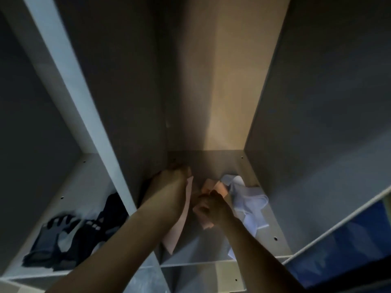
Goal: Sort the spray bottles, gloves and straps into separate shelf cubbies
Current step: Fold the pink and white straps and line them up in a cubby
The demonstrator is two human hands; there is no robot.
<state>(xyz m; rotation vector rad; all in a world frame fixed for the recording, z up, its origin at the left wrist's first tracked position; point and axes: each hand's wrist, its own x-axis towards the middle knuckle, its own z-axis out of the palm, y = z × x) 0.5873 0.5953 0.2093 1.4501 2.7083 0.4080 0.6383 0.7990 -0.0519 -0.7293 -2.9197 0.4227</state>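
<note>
Probably a home storage corner: dim white cubby shelving (69,85).

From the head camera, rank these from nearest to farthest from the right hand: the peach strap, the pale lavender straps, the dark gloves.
1. Peach strap: in the right hand's grip, middle cubby.
2. Pale lavender straps: just to its right, same cubby.
3. Dark gloves: left cubby, beyond the divider.

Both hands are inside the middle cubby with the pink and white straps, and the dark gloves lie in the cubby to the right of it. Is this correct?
One detail is wrong. In the head view the dark gloves lie in the cubby to the left of the middle one, not the right. The rest holds: the left hand and the right hand are both inside the middle cubby with the pink straps and white straps.
</note>
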